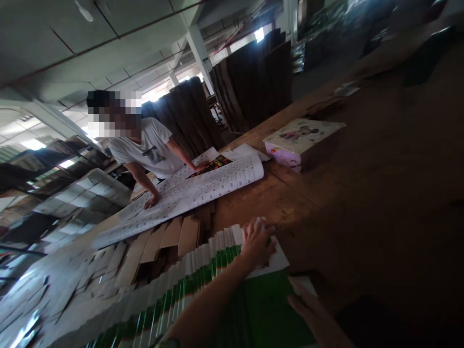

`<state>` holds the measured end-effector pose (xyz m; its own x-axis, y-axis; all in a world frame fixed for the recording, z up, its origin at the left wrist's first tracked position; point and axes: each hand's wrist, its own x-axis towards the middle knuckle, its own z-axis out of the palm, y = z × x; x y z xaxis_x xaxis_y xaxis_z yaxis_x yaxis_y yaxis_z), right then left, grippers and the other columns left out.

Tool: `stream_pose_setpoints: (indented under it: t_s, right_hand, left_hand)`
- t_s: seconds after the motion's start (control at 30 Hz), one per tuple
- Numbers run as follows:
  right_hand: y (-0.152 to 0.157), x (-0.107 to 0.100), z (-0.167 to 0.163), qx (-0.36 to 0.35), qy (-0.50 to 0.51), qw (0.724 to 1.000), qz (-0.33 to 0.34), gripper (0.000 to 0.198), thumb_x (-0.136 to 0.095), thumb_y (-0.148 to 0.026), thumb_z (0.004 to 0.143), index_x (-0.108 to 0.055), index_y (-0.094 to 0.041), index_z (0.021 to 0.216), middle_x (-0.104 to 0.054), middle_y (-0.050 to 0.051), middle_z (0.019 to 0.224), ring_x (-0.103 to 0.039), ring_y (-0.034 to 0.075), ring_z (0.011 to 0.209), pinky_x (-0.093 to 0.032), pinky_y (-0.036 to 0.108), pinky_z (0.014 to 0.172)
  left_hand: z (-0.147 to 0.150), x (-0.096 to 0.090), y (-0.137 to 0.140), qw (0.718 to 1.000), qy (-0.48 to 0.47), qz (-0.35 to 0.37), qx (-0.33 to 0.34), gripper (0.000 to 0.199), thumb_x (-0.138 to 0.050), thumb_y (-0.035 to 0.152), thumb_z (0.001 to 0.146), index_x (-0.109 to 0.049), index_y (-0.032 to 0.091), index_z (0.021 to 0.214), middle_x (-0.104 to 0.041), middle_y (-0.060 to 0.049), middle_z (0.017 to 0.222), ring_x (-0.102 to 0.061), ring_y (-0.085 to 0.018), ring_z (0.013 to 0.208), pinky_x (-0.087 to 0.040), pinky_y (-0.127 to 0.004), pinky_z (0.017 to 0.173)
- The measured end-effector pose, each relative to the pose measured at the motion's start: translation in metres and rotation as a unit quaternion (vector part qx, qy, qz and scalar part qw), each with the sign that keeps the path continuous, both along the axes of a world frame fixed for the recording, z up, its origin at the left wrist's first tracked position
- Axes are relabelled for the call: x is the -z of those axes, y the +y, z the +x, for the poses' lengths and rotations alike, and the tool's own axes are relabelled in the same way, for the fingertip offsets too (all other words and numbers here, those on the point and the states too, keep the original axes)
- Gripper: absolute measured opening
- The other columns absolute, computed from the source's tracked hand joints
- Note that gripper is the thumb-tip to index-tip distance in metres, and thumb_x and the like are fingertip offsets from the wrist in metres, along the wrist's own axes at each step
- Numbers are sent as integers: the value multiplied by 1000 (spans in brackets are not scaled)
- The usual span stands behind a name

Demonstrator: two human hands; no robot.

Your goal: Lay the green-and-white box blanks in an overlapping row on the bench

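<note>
A long row of overlapping green-and-white printed sheets [203, 266], glossy like covers or plastic packaging, fans across the near side of the table. My left hand [256, 241] rests on the white end of the topmost one, its fingers bent and apart. Lower right, my right hand [313, 311] lies along the side edge of the same green sheet [268, 299], fingers stretched out. That hand is dim and partly blurred. Whether either hand pinches the sheet's edge is hard to see.
Across the wooden table [290, 193], a person in a white T-shirt [152, 145] presses both hands on large printed sheets [203, 186]. Brown cardboard pieces [163, 239] lie between. A stack of printed boxes or books [300, 140] stands to the right. Tall dark stacks [253, 82] rise behind.
</note>
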<state>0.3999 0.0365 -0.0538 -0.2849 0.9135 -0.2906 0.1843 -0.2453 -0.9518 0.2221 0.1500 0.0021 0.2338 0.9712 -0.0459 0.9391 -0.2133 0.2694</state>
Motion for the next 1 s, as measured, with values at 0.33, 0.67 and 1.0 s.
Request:
stream_pose_setpoints:
  t_s: [0.33,0.67,1.0]
  right_hand:
    - [12,37,91,171,-193,966,-4,46,-49,-61,76,-71,-21,75,-75,13,77,-70,33,87,-56,38,75]
    - [6,111,17,7,-138,951,277,50,-46,-22,78,-62,-27,125,-52,9,140,-45,25,130,-44,45,101]
    - [29,62,87,-64,-399,872,275,70,-54,-13,65,-55,-32,132,-43,9,147,-39,35,133,-36,59,102]
  left_hand:
    - [-6,6,-2,993,44,-97,45,23,-44,28,92,-66,23,91,-69,-3,98,-52,-23,102,-39,-38,92]
    - [-6,10,-1,991,47,-118,28,37,-52,51,86,-65,29,113,-64,-1,115,-51,-25,109,-39,-40,96]
    - [0,9,0,990,65,-119,37,60,-58,44,82,-41,31,138,-60,-4,115,-50,-28,108,-38,-43,94]
